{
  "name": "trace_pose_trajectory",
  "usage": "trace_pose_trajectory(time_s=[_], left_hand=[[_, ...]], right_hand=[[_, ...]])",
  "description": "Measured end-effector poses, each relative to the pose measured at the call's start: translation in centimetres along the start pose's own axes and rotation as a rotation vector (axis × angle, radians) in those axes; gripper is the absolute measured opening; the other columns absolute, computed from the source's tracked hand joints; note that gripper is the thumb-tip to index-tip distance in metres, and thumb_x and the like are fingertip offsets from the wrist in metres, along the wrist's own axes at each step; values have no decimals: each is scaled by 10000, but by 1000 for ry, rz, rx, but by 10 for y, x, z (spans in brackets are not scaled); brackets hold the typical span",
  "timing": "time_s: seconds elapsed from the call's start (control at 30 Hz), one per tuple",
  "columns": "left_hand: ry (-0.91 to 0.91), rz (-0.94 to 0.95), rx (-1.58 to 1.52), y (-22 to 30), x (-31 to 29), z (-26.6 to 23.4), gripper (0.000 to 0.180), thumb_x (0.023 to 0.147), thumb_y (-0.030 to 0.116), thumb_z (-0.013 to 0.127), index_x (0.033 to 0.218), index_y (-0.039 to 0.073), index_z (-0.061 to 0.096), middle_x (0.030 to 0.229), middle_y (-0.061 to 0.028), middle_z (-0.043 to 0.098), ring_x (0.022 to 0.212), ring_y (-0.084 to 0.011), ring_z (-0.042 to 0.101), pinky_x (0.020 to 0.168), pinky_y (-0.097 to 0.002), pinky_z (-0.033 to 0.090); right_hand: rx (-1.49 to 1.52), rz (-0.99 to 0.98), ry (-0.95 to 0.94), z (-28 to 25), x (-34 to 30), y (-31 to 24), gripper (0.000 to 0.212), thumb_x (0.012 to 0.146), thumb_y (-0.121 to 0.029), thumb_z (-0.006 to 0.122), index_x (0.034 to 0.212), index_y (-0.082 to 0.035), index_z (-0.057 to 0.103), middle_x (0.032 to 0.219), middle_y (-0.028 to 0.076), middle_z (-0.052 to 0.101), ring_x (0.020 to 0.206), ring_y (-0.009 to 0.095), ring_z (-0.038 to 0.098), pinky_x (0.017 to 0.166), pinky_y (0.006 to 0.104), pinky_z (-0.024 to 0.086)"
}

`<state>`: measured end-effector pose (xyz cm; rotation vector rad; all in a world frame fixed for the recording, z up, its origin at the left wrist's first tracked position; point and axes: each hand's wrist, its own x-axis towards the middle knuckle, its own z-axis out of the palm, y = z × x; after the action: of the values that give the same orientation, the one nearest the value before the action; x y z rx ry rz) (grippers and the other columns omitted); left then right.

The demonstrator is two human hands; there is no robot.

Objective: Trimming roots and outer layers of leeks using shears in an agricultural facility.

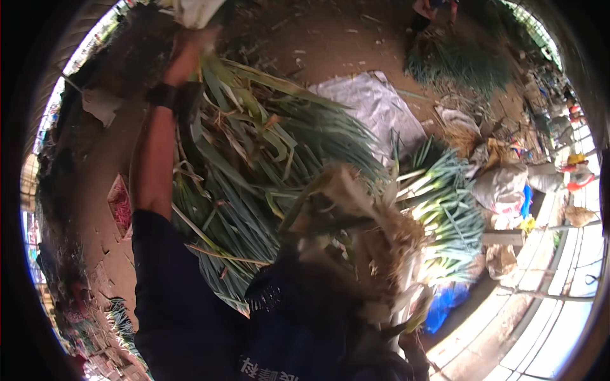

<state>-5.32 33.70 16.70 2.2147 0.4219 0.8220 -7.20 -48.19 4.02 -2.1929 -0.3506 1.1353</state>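
My left arm reaches far forward, a dark band round the wrist. My left hand is smeared by motion beside a whitish thing at the top edge, and its fingers cannot be read. Long green onion leaves spread below and right of that hand in a large heap. Close to my chest is a blurred bunch of onion stalks with brown, dry roots and husks. My right hand cannot be made out; this bunch and my dark clothing may hide it.
Onions with white stalks lie in a row at the right. Behind the heap is a pale sheet. A person stands at the far right by another green pile. Sacks and blue plastic lie at right.
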Motion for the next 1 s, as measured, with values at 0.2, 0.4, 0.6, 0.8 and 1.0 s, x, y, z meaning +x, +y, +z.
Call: trace_pose_trajectory(time_s=[0.2,0.4,0.6,0.8,1.0], left_hand=[[-973,-390,72,20,-125,147,480,843,306,758,1231,41,658,1170,-124,680,1000,-262,660,885,-412,536],[-1188,-219,-189,-56,-128,125,503,838,273,773,1281,70,646,1275,-147,639,1110,-262,616,942,-423,509],[123,-15,309,-131,54,-77,497,860,292,748,1287,63,636,1276,-146,634,1101,-256,622,925,-419,517],[-892,9,-449,14,-151,230,493,882,312,723,1293,56,626,1277,-145,628,1091,-249,627,907,-414,525],[-1291,-38,-681,48,-276,358,491,904,331,697,1298,50,616,1278,-144,623,1081,-242,633,890,-410,533]], right_hand=[[-1,45,9,29,-14,-25,510,819,-138,708,1297,-27,573,1108,155,674,994,272,657,879,413,522],[17,115,59,54,-36,-41,496,816,-125,705,1288,-32,581,1113,155,666,998,274,651,876,412,521],[34,122,69,66,-45,-53,483,814,-111,701,1278,-37,590,1117,156,658,1001,277,645,874,411,521],[50,119,109,80,-51,-68,471,811,-97,697,1268,-41,598,1121,156,650,1005,279,639,872,410,521],[53,162,121,91,-63,-70,460,809,-84,694,1259,-46,606,1126,157,642,1008,281,633,869,409,520]])
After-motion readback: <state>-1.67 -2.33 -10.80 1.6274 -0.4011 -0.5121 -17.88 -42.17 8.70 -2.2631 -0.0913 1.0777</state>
